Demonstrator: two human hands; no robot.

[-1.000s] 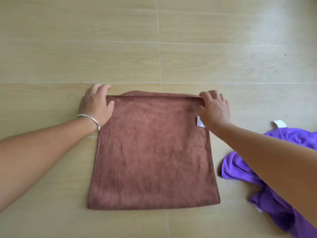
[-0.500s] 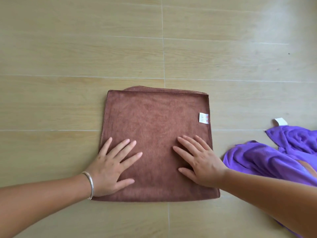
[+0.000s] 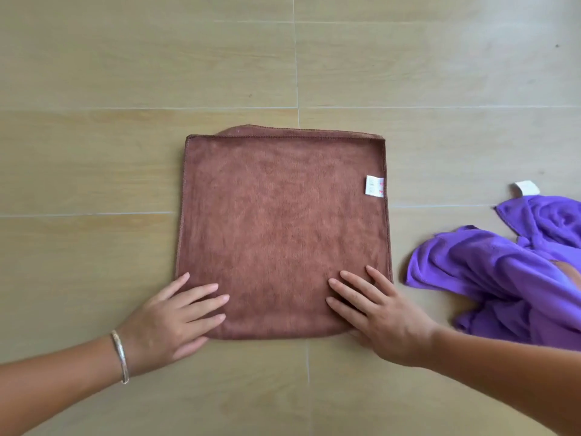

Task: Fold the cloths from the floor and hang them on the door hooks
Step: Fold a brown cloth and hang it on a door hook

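Slid back since half a second ago to the near corners of the brown cloth (image 3: 283, 228): left hand (image 3: 169, 322) and right hand (image 3: 380, 319), fingers straight, pressing flat. Lay folded on the floor (image 3: 125, 152), purple cloth (image 3: 503, 272) crumpled right of it.

- Left hand (image 3: 163, 322): bare, no rings visible on the fingers; short, unpainted nails.
- Bangle (image 3: 121, 357): thin, silver-coloured metal band with a faintly textured surface, worn round the left wrist.
- Left forearm (image 3: 53, 391): bare, no sleeve within the view.
- Right hand (image 3: 380, 319): bare, no rings or wristwear visible; short, unpainted nails.
- Right forearm (image 3: 509, 372): bare up to the edge of the view, no sleeve visible.
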